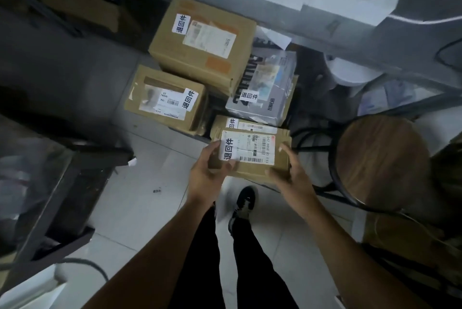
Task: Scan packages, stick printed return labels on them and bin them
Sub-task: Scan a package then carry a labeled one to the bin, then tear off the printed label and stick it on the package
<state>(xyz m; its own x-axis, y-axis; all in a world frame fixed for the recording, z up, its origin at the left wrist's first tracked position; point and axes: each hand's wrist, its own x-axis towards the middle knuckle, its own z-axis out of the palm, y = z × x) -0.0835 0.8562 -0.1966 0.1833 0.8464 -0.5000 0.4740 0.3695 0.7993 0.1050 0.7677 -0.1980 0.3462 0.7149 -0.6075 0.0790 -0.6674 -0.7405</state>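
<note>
Fingers of the left hand point(203, 171) and right hand point(287, 171) are curled round the ends of a small carton point(252, 156), held above the floor pile. Its return label point(228, 148) is already stuck on, as on 4 stacked parcels point(202, 41); only binning is judged left for it

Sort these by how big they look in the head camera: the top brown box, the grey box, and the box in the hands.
1. Top brown box, largest.
2. Grey box and held box look alike; the held one is nearer, so unsure.
</note>
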